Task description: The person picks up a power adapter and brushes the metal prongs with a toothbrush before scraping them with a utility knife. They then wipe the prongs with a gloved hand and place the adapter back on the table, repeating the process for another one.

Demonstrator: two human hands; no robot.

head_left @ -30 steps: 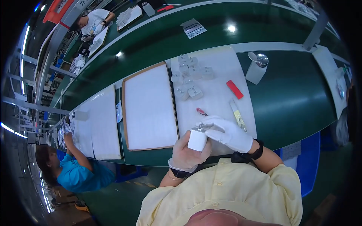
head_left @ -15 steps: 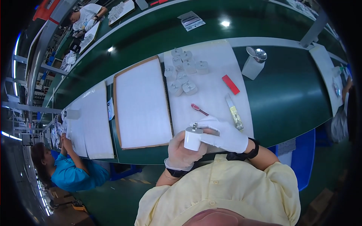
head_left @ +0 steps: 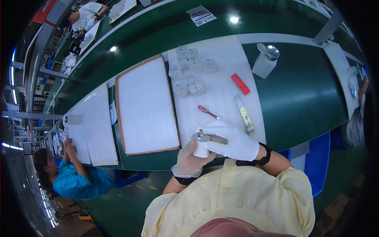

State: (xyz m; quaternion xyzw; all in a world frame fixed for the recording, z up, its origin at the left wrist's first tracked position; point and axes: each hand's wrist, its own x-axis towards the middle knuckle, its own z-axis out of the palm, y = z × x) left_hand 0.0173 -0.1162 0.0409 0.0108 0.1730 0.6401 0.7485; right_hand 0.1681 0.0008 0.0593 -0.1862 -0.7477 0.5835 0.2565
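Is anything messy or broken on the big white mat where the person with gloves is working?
Nothing stands out. The white plug adapters sit in a loose cluster, and the red-tipped brush, red block and flat strip tool lie flat on the mat. Both gloved hands hold one adapter. No spill or damage shows.

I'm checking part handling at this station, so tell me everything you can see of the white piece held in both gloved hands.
The white plug-type piece is a small rounded block of smooth, plastic-looking material, with short metal prongs pointing up from its top face. It is held upright above the near edge of the white mat. The left hand grips its lower body from below, and the right hand presses against its right side.
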